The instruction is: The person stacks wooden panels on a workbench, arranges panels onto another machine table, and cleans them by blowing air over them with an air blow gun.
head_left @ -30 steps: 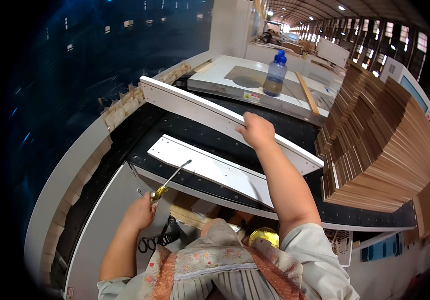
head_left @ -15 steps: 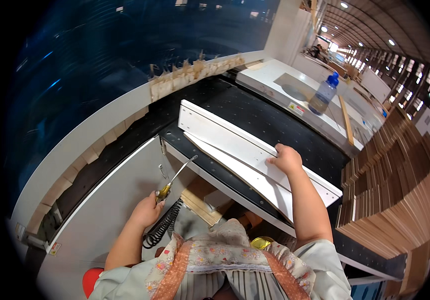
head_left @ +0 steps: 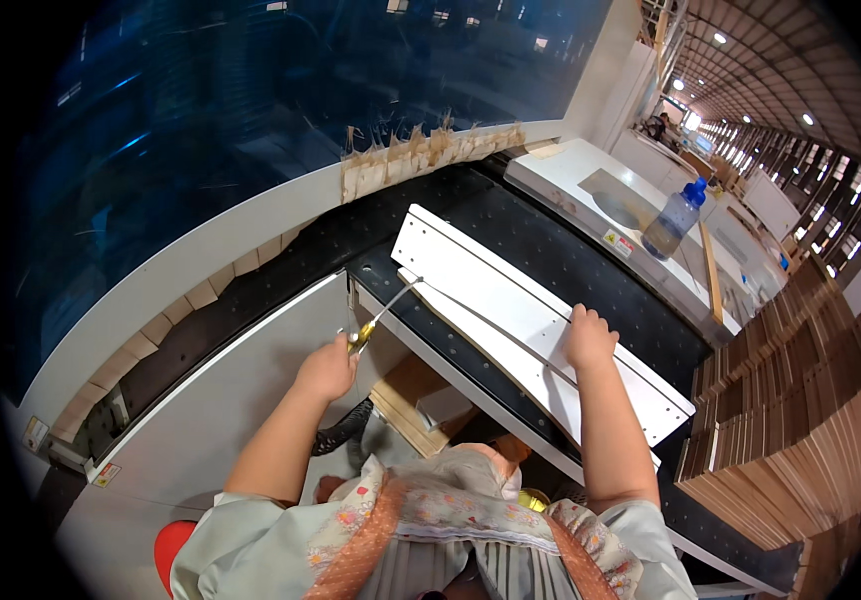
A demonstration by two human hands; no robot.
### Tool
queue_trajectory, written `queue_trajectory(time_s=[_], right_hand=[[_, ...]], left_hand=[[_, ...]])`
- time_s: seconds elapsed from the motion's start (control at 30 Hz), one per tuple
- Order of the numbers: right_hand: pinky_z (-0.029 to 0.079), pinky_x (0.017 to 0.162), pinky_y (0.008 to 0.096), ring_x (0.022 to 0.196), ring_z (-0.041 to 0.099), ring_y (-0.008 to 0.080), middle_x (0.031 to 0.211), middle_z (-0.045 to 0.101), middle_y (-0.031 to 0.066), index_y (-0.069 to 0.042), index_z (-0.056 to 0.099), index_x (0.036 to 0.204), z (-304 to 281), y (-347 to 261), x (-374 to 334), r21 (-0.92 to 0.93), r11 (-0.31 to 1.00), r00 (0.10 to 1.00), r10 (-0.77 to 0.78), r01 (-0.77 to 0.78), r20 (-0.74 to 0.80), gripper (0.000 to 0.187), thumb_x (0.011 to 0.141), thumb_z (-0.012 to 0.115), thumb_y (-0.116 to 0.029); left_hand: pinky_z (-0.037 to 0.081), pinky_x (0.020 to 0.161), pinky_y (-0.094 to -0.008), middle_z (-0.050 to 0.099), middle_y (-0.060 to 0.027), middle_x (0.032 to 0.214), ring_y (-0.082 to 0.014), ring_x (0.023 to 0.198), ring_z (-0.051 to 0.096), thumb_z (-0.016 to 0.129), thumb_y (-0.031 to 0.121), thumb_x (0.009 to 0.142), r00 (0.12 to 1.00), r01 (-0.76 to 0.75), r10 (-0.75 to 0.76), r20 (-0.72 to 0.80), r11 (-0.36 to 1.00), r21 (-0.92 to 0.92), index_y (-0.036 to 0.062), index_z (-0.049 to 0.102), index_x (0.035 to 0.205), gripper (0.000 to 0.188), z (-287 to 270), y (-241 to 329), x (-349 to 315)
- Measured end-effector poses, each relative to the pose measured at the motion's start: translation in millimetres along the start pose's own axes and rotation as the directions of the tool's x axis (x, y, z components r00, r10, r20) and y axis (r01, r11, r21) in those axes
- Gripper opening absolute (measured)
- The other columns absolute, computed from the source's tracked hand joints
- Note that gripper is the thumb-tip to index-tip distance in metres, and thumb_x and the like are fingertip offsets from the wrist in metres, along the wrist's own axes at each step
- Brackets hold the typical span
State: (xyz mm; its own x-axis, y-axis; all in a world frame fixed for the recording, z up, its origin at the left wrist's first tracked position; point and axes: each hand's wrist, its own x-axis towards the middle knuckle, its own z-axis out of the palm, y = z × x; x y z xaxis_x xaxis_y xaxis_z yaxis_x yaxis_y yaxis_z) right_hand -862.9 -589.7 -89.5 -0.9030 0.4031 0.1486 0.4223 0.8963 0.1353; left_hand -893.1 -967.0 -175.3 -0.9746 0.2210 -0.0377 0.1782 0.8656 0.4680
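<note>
My left hand [head_left: 328, 368] is closed round a yellow air blow gun [head_left: 362, 336] with a long thin metal nozzle. The nozzle's tip is at the left end of a white panel [head_left: 481, 272] with small drilled holes and a groove. My right hand [head_left: 591, 338] grips the far long edge of this panel towards its right end. Beneath and nearer to me lies a second white panel [head_left: 491, 348], partly covered by the first. Both rest on a black work surface [head_left: 471, 212] dotted with small studs or holes.
A tall stack of brown boards [head_left: 791, 420] stands at the right. Beyond the black surface, a blue-capped bottle [head_left: 673, 220] sits on a white machine top. A frayed strip curtain [head_left: 431, 155] hangs under a dark blue window at the left. A black coiled hose [head_left: 346, 430] hangs below.
My left hand has raised the blow gun, bringing its nozzle to the panel's left end. The upper panel has tilted, turning more of its face up, with my right hand still on it.
</note>
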Motion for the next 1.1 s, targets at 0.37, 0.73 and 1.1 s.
queue_trajectory(time_s=[0.37,0.73,1.1], right_hand=[[0.036,0.085,0.0431,0.101,0.05,0.0283,0.103,0.056,0.0099,-0.007,0.051,0.109,6.3,-3.8,-8.0,0.098,0.995,0.994,0.024,-0.013,-0.111,0.07,0.049,0.084,-0.026],[0.034,0.087,0.0411,0.099,0.05,0.0272,0.099,0.056,0.0087,-0.008,0.054,0.102,8.6,-5.2,-3.3,0.139,0.99,0.991,0.033,-0.015,-0.13,0.065,0.048,0.085,-0.025],[0.034,0.086,0.0412,0.099,0.05,0.0272,0.098,0.057,0.0085,-0.008,0.054,0.102,7.7,-7.2,-6.4,0.142,0.99,0.985,0.035,-0.011,-0.167,0.066,0.046,0.085,-0.023]], left_hand=[[0.045,0.082,-0.0457,0.059,-0.022,0.101,-0.0376,0.094,0.057,0.049,0.026,0.087,0.999,0.049,-0.049,-0.004,0.999,-0.008,0.0042,0.047,0.108,0.031,-3.7,-17.3,59.3],[0.045,0.082,-0.0454,0.06,-0.0212,0.099,-0.0366,0.093,0.057,0.048,0.025,0.087,0.998,0.053,-0.052,0.03,0.998,-0.038,0.0024,0.046,0.112,0.033,-13.8,-25.6,71.4],[0.045,0.081,-0.0458,0.06,-0.0204,0.099,-0.0367,0.094,0.057,0.047,0.024,0.088,0.998,0.053,-0.054,0.044,0.998,0.019,0.0028,0.046,0.11,0.031,-17.3,-37.5,84.2]])
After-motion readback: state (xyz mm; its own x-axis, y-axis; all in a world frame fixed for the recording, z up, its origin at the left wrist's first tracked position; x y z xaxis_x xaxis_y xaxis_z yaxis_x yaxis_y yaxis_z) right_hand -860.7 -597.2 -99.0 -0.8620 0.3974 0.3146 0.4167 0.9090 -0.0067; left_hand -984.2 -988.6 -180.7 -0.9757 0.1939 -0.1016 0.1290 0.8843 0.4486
